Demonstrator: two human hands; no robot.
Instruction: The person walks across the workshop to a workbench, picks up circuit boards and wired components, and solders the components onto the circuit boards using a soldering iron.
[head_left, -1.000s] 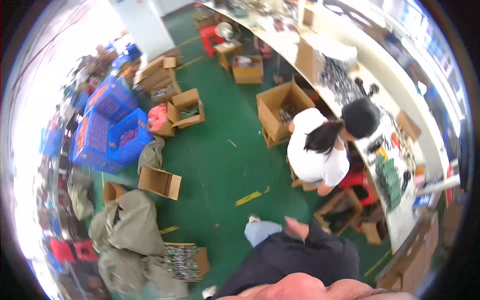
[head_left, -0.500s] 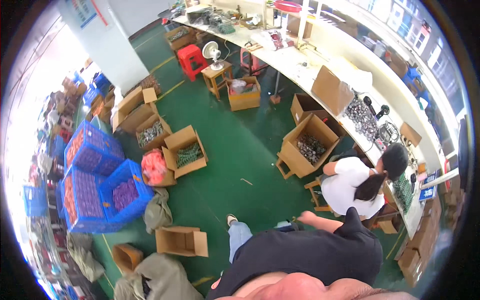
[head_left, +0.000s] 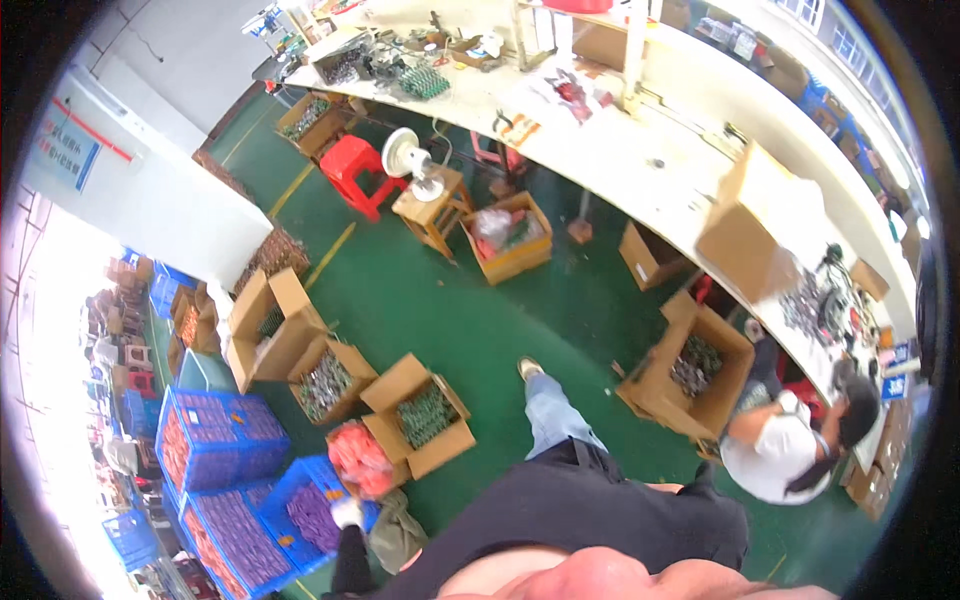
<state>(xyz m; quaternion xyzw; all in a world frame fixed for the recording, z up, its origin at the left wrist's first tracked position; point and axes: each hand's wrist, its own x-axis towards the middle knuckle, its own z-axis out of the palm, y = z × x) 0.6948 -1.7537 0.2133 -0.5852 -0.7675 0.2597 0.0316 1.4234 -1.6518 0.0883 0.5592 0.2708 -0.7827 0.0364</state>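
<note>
— Green floor (head_left: pixel 440 300) all round; where's that open cardboard box (head_left: pixel 420 415)?
— Just ahead of the person's leg (head_left: pixel 550 415), beside blue crates (head_left: pixel 215 445). Co-worker (head_left: pixel 785 450) sits by the desk (head_left: pixel 640 150). Hands? Out of view, grip unseen

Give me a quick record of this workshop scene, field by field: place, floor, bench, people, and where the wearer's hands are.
Place: workshop with a green floor
Floor items: open cardboard boxes of small parts, blue crates, red stool, fan on a wooden stool
Bench: long white bench with tools and parts
People: wearer in a black shirt, one leg stepping forward; co-worker in white bent at the bench
Hands: neither of the wearer's hands shows clearly
</note>
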